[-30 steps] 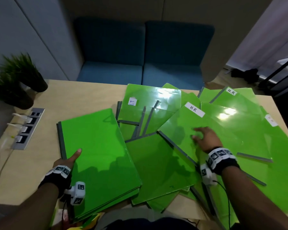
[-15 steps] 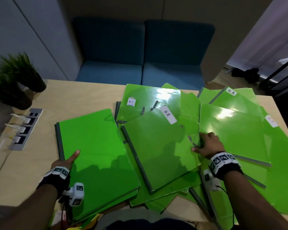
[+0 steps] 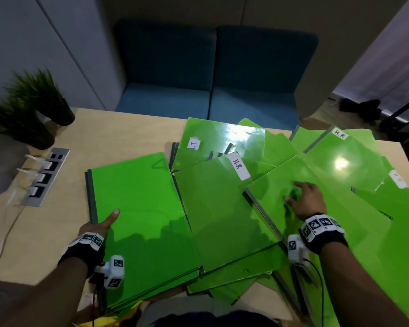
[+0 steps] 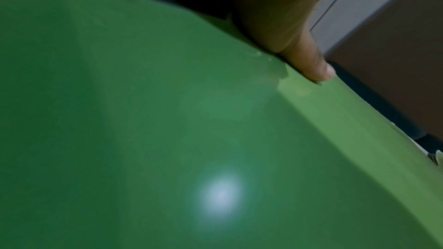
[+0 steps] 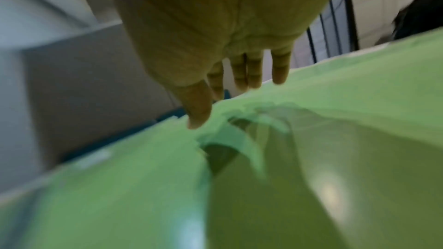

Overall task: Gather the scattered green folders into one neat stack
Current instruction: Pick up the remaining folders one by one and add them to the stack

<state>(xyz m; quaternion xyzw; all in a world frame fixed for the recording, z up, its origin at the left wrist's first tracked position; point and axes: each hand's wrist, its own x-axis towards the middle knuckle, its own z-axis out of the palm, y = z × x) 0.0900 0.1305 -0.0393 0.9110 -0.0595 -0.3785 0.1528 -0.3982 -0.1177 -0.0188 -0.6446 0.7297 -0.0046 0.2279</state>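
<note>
Head view | left hand point(image 3: 97, 226) thumb clamps stack point(image 3: 139, 213) at 8 o'clock, anchoring it | right hand point(image 3: 305, 201) flat, fingers spread, holding nothing, pressing loose folder point(image 3: 316, 220) at 3 o'clock to slide it.

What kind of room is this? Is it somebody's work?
Probably an office or meeting room. Green folders with labels like "H.R" cover a wooden table, the table has built-in power sockets, and a blue sofa sits behind it.
</note>
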